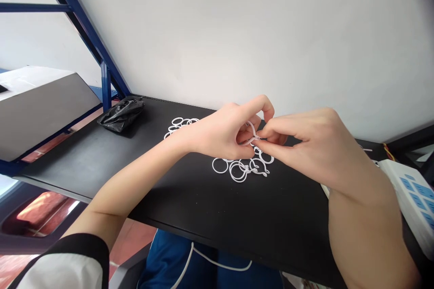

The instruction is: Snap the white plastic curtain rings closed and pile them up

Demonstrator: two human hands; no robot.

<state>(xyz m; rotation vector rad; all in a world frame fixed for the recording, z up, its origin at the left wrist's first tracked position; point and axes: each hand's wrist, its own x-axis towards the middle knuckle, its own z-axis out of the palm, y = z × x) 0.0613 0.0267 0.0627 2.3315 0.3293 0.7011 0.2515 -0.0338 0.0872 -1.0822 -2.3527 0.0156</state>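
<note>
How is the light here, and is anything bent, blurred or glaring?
Head view: soft, even light; the left hand and right hand, pinching a white ring, are sharp; the black table shows a dull sheen, no hard glare, and hardly any shadow; the right forearm looms large at the bottom edge, a wide-lens effect; the top right corner darkens.

white rings [239, 169]; black table [190, 198]; black bag [121, 115]; blue frame [106, 83]; white-and-blue power strip [412, 201]

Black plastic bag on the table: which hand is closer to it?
Left. The left hand pinches a white ring well to the right of the black plastic bag; the right hand grips that ring from its far side, farther away.
</note>
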